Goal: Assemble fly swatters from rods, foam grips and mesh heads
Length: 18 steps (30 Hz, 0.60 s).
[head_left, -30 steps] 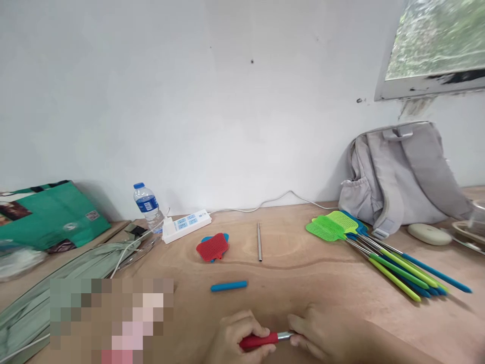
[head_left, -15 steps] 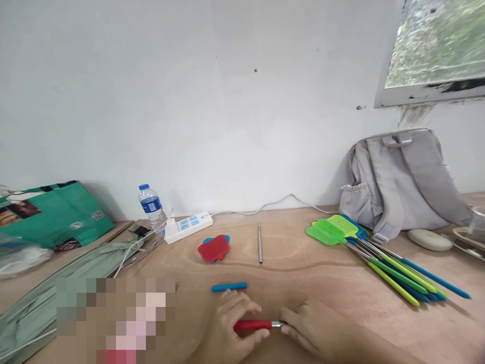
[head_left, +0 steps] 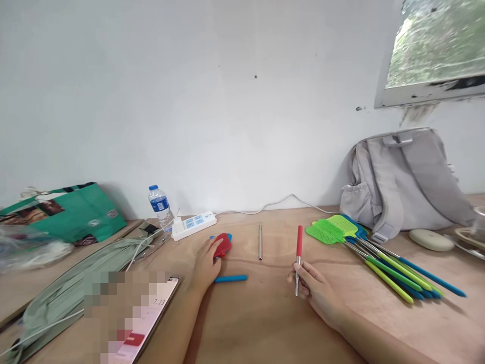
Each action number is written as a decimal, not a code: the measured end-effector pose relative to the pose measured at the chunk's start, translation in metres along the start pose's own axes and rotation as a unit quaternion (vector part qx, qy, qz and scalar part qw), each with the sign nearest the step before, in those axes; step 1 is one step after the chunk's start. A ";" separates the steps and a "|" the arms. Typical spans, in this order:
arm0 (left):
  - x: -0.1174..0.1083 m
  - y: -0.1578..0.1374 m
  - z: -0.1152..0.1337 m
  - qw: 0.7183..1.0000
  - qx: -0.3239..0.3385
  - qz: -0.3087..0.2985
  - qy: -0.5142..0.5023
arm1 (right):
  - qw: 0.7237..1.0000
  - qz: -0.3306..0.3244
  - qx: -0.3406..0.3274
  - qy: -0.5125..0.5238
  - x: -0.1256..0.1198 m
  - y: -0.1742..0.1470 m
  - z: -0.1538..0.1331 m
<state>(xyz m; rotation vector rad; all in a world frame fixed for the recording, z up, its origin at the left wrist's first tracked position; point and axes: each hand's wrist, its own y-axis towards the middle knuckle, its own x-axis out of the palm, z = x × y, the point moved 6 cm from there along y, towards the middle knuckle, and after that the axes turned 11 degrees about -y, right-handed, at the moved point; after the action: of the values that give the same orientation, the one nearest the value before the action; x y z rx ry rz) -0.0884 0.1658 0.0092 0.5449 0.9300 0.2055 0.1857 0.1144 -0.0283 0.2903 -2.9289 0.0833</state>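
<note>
My right hand pinches the metal rod of a red fly swatter handle, held upright with the red grip at the top and the silver tube pointing down. At the left, the fingers of my left hand are closed over a red fly swatter head, partly covering it. Under that head a blue swatter head peeks out. A blue handle lies just right of my left wrist. Between my hands a bare metal rod rests on the table.
Several green and blue fly swatters lie in a pile at the right, before a grey backpack. A power strip, water bottle, green bag and phone are on the left.
My left hand has left the red handle and reached forward onto the red swatter head. My right hand has raised the handle and turned it upright, moving forward.
</note>
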 end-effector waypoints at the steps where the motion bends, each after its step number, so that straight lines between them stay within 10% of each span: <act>1: 0.005 0.004 -0.006 0.999 -0.014 -0.030 0.003 | 0.999 0.010 0.007 0.034 -0.002 0.002 0.000; 6: 0.014 0.008 -0.022 0.994 -0.049 -0.093 -0.022 | 0.994 0.047 0.012 0.096 -0.009 0.007 0.001; 18: -0.004 0.005 -0.011 1.000 -0.011 -0.001 0.002 | 0.994 0.022 0.008 0.110 -0.006 0.007 0.000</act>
<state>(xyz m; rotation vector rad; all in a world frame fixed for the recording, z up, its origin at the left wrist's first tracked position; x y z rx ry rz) -0.0995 0.1722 0.0099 0.5238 0.9306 0.2156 0.1902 0.1222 -0.0299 0.2035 -2.7166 0.1368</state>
